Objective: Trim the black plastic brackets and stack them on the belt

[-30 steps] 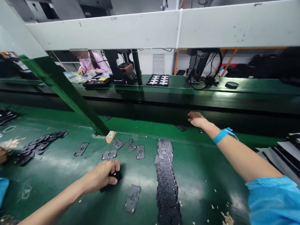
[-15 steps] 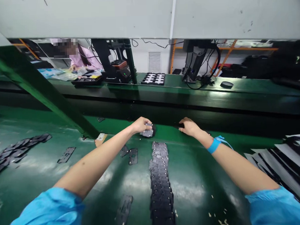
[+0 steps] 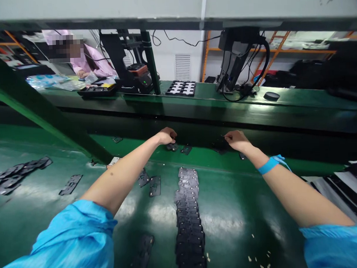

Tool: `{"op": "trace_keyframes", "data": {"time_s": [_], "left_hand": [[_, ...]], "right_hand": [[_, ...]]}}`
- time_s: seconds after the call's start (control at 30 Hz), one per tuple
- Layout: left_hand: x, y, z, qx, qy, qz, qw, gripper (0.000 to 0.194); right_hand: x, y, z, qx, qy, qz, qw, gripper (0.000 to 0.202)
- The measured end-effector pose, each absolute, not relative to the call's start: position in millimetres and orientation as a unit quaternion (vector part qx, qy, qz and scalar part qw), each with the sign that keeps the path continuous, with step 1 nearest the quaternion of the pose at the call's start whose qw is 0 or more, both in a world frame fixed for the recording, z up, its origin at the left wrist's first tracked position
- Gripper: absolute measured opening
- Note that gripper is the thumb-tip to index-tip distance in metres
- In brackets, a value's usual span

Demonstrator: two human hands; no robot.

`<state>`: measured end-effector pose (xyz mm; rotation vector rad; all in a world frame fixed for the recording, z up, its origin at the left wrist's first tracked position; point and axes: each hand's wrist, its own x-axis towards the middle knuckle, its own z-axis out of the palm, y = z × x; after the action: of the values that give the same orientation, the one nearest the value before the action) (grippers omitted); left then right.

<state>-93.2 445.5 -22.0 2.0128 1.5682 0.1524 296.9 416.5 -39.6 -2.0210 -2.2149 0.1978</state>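
Two bare hands reach forward: your left hand [image 3: 167, 136] pinches thin, dark-grey rectangular plates [image 3: 172, 148] by the edge, presumably for control; your right hand [image 3: 236, 139] curls, its hold unclear. Between them, nearer you, an overlapping plate row [image 3: 187, 219] likely keeps edges reachable.

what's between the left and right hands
In the head view, a black plate lies between them, nearer the left hand; another dark piece shows by the right hand.

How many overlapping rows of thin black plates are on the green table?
2: a middle row running toward the camera on the green table, and a left row cut off by the picture edge. The left arm may hide more.
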Motion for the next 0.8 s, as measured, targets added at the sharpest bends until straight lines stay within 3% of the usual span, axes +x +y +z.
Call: {"op": "trace_keyframes", "data": {"time_s": [0.37,0.8], "left_hand": [[-107,424,-25,0.791,0.58,0.067,0.183,0.033],[-100,390,-31,0.865,0.484,0.068,0.114,0.037]], "right_hand": [[276,391,-68,-0.598,-0.799,0.034,0.058,0.032],[255,394,-42,-0.608,-0.788,0.065,0.077,0.03]]}}
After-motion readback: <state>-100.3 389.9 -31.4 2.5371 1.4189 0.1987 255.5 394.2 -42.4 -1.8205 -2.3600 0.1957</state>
